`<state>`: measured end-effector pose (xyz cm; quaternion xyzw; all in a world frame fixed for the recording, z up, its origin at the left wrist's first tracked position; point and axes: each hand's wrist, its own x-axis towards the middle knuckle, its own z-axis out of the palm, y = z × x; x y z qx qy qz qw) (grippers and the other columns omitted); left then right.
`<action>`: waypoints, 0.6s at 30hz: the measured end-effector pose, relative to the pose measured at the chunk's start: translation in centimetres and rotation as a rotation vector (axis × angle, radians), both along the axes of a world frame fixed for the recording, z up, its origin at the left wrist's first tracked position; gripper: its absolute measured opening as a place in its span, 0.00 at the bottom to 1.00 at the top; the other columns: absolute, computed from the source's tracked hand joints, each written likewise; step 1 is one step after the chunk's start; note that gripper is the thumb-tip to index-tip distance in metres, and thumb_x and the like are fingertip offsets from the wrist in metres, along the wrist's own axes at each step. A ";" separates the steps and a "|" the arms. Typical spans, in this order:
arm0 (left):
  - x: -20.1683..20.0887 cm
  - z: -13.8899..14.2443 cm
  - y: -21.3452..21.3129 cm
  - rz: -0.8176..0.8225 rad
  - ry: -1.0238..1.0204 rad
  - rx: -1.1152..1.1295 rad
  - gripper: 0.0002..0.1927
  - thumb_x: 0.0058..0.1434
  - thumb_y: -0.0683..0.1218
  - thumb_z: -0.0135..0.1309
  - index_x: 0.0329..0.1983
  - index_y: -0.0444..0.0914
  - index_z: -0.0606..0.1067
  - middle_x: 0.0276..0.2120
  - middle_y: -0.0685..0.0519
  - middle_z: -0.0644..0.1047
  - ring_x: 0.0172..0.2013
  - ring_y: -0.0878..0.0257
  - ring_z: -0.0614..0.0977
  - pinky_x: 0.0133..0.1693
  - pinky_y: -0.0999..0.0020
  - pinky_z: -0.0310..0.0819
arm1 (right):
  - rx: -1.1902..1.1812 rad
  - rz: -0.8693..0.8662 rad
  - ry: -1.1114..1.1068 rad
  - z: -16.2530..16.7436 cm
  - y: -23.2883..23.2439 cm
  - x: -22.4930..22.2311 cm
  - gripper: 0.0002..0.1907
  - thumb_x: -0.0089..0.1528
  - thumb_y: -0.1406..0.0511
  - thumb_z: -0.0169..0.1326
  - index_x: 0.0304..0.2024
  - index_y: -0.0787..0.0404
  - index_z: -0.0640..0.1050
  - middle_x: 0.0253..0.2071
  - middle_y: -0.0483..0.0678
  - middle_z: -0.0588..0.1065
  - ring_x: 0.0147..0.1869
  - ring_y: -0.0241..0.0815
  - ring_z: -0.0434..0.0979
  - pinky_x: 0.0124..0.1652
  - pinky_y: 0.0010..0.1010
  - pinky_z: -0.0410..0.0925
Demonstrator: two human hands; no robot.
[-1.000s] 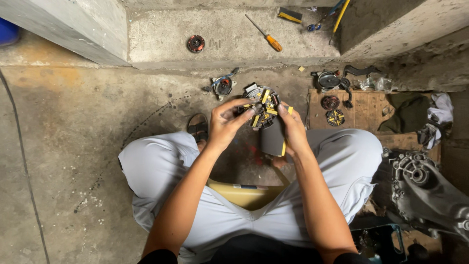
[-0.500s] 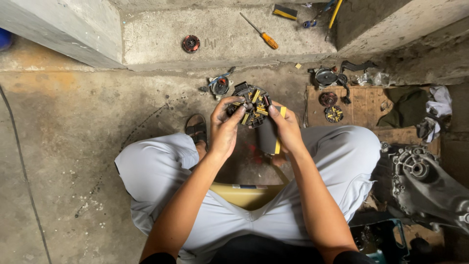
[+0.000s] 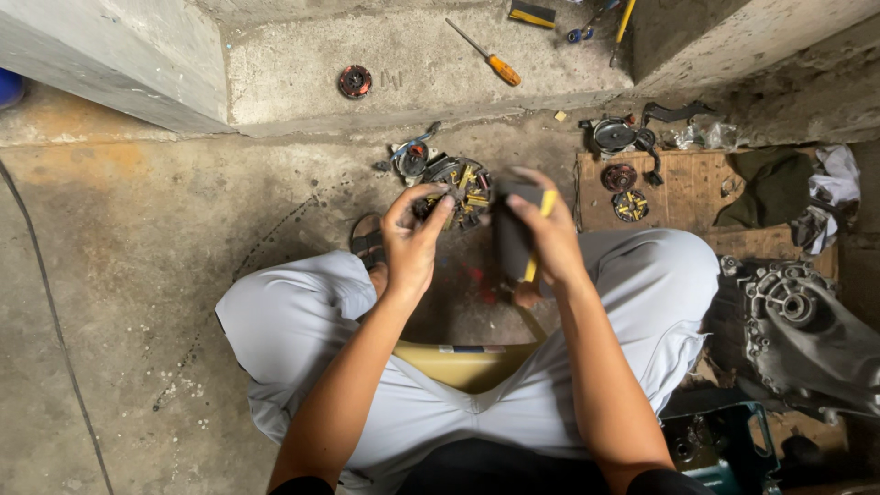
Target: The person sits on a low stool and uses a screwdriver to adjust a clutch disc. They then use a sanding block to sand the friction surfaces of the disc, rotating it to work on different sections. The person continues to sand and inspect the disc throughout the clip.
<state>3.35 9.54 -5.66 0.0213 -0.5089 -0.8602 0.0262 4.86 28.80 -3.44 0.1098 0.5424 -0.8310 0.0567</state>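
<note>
Pinching a wound stator [image 3: 463, 188], your left hand [image 3: 410, 243] fingers close; right hand [image 3: 547, 240] grips a dark block [image 3: 511, 240] above the concrete floor [image 3: 137, 275].

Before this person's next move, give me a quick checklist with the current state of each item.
1. Left hand grip on the round coil part: ok, fingertips pinch its edge.
2. Right hand grip on the dark block tool: ok, wrapped around it.
3. Tool touching the coil part: cannot tell.
4. Orange-handled screwdriver on the concrete ledge: ok, lying free.
5. Spare round parts on the wooden board: ok, apart from the hands.
</note>
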 end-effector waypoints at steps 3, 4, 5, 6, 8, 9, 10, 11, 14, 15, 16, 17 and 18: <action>-0.1 0.5 -0.3 0.026 0.072 -0.230 0.09 0.63 0.34 0.62 0.47 0.31 0.79 0.44 0.51 0.82 0.45 0.67 0.82 0.51 0.73 0.76 | 0.109 -0.143 0.119 1.4 0.0 0.7 0.16 0.64 0.69 0.55 0.55 0.64 0.73 0.44 0.48 0.78 0.46 0.37 0.80 0.48 0.29 0.74; 0.0 0.8 -0.3 0.030 0.097 -0.295 0.09 0.63 0.35 0.63 0.46 0.30 0.80 0.43 0.50 0.83 0.45 0.67 0.82 0.51 0.73 0.76 | 0.189 -0.182 0.164 1.7 -0.3 1.1 0.15 0.65 0.70 0.55 0.55 0.67 0.74 0.45 0.46 0.77 0.46 0.35 0.78 0.48 0.27 0.73; 0.2 1.1 -0.3 0.033 0.121 -0.361 0.09 0.63 0.35 0.63 0.46 0.30 0.80 0.43 0.50 0.83 0.45 0.67 0.82 0.51 0.73 0.76 | 0.302 -0.225 0.167 1.9 -0.8 1.5 0.13 0.67 0.69 0.55 0.53 0.67 0.75 0.43 0.46 0.78 0.44 0.34 0.77 0.46 0.26 0.72; 0.4 1.3 -0.3 0.015 0.140 -0.383 0.08 0.63 0.35 0.63 0.45 0.30 0.80 0.43 0.50 0.83 0.45 0.67 0.82 0.51 0.73 0.76 | 0.416 -0.268 0.167 1.9 -1.6 1.9 0.12 0.68 0.67 0.56 0.52 0.67 0.76 0.41 0.46 0.78 0.42 0.32 0.76 0.44 0.25 0.71; 0.7 1.8 -0.2 -0.021 0.187 -0.423 0.08 0.63 0.35 0.63 0.45 0.30 0.80 0.43 0.50 0.83 0.46 0.67 0.82 0.52 0.73 0.75 | 0.558 -0.303 0.175 1.9 -2.9 2.5 0.11 0.69 0.66 0.57 0.50 0.68 0.78 0.39 0.45 0.79 0.41 0.30 0.75 0.42 0.23 0.70; 0.7 2.0 -0.1 -0.019 0.194 -0.423 0.08 0.63 0.35 0.63 0.44 0.30 0.80 0.42 0.50 0.83 0.46 0.67 0.82 0.52 0.73 0.75 | 0.589 -0.291 0.183 1.9 -3.3 2.6 0.11 0.68 0.66 0.58 0.50 0.68 0.79 0.39 0.44 0.80 0.41 0.29 0.75 0.42 0.22 0.70; 0.9 2.2 0.0 -0.014 0.196 -0.423 0.08 0.62 0.35 0.63 0.44 0.30 0.80 0.42 0.50 0.83 0.46 0.67 0.83 0.52 0.73 0.75 | 0.619 -0.275 0.188 1.9 -3.6 2.7 0.11 0.68 0.66 0.58 0.50 0.67 0.79 0.39 0.43 0.81 0.41 0.27 0.75 0.42 0.21 0.70; 0.9 2.3 -0.1 -0.007 0.197 -0.424 0.08 0.62 0.35 0.63 0.44 0.30 0.80 0.42 0.50 0.83 0.46 0.67 0.83 0.53 0.72 0.75 | 0.649 -0.257 0.155 1.9 -3.7 2.8 0.11 0.67 0.66 0.59 0.49 0.67 0.80 0.38 0.43 0.81 0.40 0.27 0.75 0.40 0.22 0.70; 0.8 2.5 -0.6 -0.024 0.129 -0.382 0.09 0.61 0.36 0.63 0.44 0.30 0.80 0.42 0.50 0.83 0.44 0.68 0.82 0.49 0.73 0.77 | 0.688 -0.194 0.113 2.1 -3.4 2.6 0.12 0.67 0.64 0.59 0.48 0.66 0.81 0.36 0.43 0.81 0.38 0.28 0.75 0.38 0.22 0.70; 0.8 2.5 -0.9 -0.025 0.157 -0.416 0.09 0.61 0.35 0.64 0.44 0.30 0.80 0.42 0.50 0.83 0.45 0.67 0.82 0.50 0.73 0.77 | 0.668 -0.177 0.131 2.2 -3.3 2.6 0.12 0.67 0.64 0.59 0.49 0.66 0.80 0.36 0.43 0.81 0.38 0.28 0.75 0.38 0.22 0.70; 0.6 2.6 -1.1 -0.027 0.189 -0.451 0.09 0.61 0.35 0.64 0.44 0.30 0.80 0.42 0.50 0.83 0.45 0.67 0.82 0.50 0.73 0.76 | 0.647 -0.163 0.152 2.3 -3.3 2.5 0.12 0.68 0.64 0.59 0.49 0.66 0.80 0.36 0.43 0.81 0.38 0.27 0.75 0.39 0.22 0.71; 0.4 2.8 -1.2 -0.030 0.226 -0.486 0.09 0.61 0.35 0.64 0.44 0.30 0.80 0.42 0.50 0.83 0.45 0.67 0.82 0.51 0.73 0.76 | 0.658 -0.154 0.145 2.3 -3.3 2.5 0.12 0.68 0.64 0.59 0.49 0.66 0.80 0.36 0.43 0.81 0.37 0.28 0.75 0.39 0.22 0.70; 0.4 2.9 -1.3 -0.033 0.209 -0.474 0.09 0.61 0.35 0.64 0.45 0.30 0.80 0.42 0.50 0.83 0.45 0.67 0.82 0.51 0.73 0.76 | 0.671 -0.147 0.137 2.4 -3.3 2.6 0.12 0.68 0.64 0.59 0.49 0.66 0.81 0.36 0.43 0.81 0.37 0.28 0.74 0.38 0.23 0.70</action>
